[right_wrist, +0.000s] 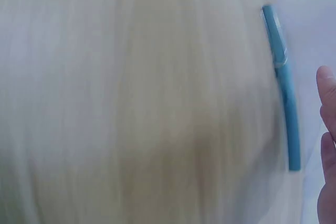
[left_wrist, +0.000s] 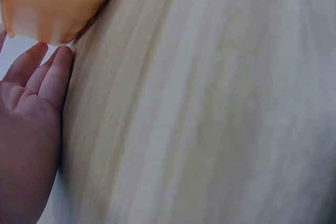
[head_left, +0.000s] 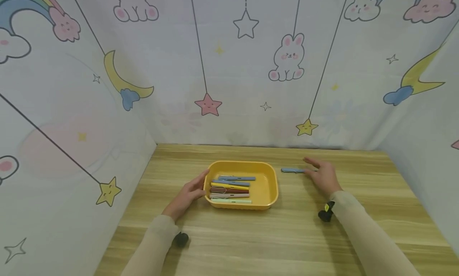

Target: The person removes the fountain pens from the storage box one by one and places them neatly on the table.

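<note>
Yellow rectangular plastic-looking tray (head_left: 264,188), rounded corners: on wood-grain tabletop (head_left: 236,240). Slim blue capped pen (head_left: 292,170): loose, right of tray. Six slim multicoloured pens (head_left: 231,186): inside tray, toward its left. Risk, judged: an off-centre pinch could roll the loose pen; left-side pressure could slide the tray. Right hand (head_left: 324,178): right of tray, at pen's end, grip released, fingers apart. Left hand (head_left: 187,195): extended fingers against tray's left side, grip unclenched.

A yellowish-brown, wood-grained tabletop (head_left: 233,240) meets a white, cartoon-printed backdrop (head_left: 247,76) along its far edge. The print shows a pink smiling star (head_left: 208,105), a white winking rabbit (head_left: 289,64) above and right of it, a yellow smiling star (head_left: 306,128) below the rabbit, and, at left, a yellow crescent moon (head_left: 112,74).
</note>
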Demonstrator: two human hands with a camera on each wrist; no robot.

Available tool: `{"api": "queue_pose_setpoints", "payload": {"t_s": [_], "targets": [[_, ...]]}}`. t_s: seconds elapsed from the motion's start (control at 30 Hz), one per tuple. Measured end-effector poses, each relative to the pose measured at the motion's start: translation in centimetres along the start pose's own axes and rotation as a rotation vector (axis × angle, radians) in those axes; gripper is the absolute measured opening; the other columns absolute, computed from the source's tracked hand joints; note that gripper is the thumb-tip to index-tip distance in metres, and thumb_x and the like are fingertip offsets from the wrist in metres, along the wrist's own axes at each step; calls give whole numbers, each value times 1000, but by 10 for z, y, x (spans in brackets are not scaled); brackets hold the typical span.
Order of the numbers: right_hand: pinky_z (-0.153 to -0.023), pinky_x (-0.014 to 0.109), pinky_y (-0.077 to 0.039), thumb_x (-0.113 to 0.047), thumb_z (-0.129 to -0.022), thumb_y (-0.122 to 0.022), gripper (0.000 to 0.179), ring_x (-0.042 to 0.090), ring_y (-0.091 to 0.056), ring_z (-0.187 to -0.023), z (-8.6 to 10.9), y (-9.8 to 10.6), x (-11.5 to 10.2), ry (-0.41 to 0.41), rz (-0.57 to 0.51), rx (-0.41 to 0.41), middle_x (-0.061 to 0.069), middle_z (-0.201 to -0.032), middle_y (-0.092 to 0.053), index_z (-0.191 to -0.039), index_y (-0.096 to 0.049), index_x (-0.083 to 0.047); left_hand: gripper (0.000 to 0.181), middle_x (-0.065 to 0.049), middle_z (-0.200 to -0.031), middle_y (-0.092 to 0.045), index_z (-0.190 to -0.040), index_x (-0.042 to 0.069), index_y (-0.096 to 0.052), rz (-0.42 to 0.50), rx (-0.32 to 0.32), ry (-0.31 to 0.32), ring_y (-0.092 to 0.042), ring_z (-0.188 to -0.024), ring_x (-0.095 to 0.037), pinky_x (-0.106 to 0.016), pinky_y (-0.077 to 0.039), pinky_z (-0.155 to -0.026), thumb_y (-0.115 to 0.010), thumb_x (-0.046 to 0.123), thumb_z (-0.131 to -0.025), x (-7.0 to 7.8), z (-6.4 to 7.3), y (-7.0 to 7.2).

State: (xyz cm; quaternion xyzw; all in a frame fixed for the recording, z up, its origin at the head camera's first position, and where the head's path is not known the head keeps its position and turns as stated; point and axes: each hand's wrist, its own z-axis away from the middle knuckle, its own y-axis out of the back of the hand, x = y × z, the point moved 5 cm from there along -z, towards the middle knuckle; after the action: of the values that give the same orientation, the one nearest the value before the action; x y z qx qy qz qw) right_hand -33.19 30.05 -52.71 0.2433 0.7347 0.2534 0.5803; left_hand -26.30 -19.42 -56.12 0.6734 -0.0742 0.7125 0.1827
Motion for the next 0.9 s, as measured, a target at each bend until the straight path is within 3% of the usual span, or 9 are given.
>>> {"api": "queue_pose_setpoints", "payload": {"t_s": [0.3,0.53,0.73,0.9], "targets": [[-103,47,-53,-12,-96,-78,53,37,-64,-129,-5,-18,-46,21,-123,-50,13,-136,-70,-146,-62,-4,69,11,-172,-25,-163,38,-37,-4,3,-9,-26,-158,-19,-47,-24,-127,-64,17,-103,3,2,-1],[-99,44,-57,-9,-95,-78,52,40,-65,-127,-9,-34,-83,71,-228,-111,14,-136,-70,-145,-63,-5,69,12,-171,-27,-163,39,-38,-5,11,1,-27,-158,-18,-46,-25,-127,-65,17,-103,4,1,-1],[-102,39,-56,-8,-95,-77,51,38,-65,-128,-9,-49,-108,103,-267,-160,13,-137,-70,-144,-64,-3,69,11,-171,-27,-163,38,-38,4,4,-3,-29,-157,-19,-46,-25,-127,-64,16,-103,4,2,-1],[-107,42,-53,-5,-95,-77,49,37,-65,-128,-9,-61,-129,152,-310,-207,14,-138,-69,-142,-64,0,69,11,-171,-28,-163,39,-37,0,1,-1,-30,-157,-18,-46,-25,-127,-65,17,-103,4,2,-1]]}}
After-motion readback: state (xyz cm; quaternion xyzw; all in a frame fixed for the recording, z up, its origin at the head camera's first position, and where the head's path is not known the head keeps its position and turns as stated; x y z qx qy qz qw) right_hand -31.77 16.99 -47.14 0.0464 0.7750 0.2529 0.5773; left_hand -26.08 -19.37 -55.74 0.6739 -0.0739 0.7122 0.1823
